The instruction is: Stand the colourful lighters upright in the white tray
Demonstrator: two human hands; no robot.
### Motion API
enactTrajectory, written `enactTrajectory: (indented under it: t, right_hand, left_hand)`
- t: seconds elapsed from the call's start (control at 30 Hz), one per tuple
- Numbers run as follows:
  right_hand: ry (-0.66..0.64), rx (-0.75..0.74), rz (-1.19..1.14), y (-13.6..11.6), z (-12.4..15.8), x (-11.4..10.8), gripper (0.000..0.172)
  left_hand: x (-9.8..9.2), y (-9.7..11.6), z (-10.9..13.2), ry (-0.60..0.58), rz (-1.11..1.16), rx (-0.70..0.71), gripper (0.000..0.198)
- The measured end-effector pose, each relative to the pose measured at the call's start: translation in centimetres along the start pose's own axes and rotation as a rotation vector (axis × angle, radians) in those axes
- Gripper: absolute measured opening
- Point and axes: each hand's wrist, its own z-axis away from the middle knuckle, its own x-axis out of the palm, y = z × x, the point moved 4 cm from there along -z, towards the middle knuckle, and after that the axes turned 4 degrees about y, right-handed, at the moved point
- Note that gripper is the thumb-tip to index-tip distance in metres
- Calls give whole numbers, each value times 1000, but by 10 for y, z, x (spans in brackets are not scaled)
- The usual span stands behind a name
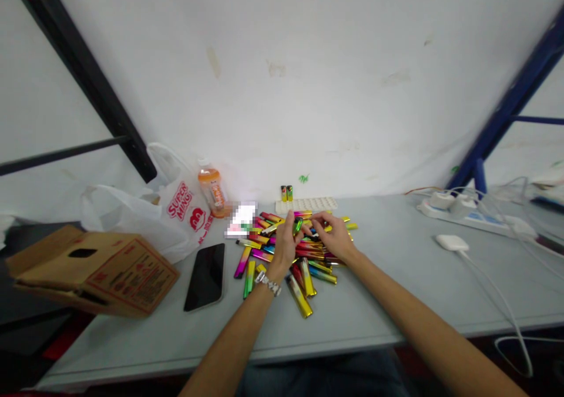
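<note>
Over piled lighters (309,277); both hands (286,245)

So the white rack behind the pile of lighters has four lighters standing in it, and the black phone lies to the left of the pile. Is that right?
Not quite: the head view shows two lighters standing in the white rack, not four. The rack is behind the pile, and the black phone lies to its left.

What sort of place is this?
Possibly a makeshift indoor workspace: a grey table against a marked white wall, with a power strip and a pile of shiny, lighter-like items on it.
</note>
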Motion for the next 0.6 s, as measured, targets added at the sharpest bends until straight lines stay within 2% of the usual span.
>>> enactTrajectory:
  t: [0.2,0.37,0.6]
  right_hand:
    - [-14,10,22,3,1,0,22]
    - [-14,40,3,5,1,-1,24]
    - [-29,60,7,7,1,-1,23]
  left_hand:
    - [3,3,-2,97,42,-20,55]
    - [2,-1,-6,91,-39,0,45]
    - [2,-5,-4,60,9,-49,54]
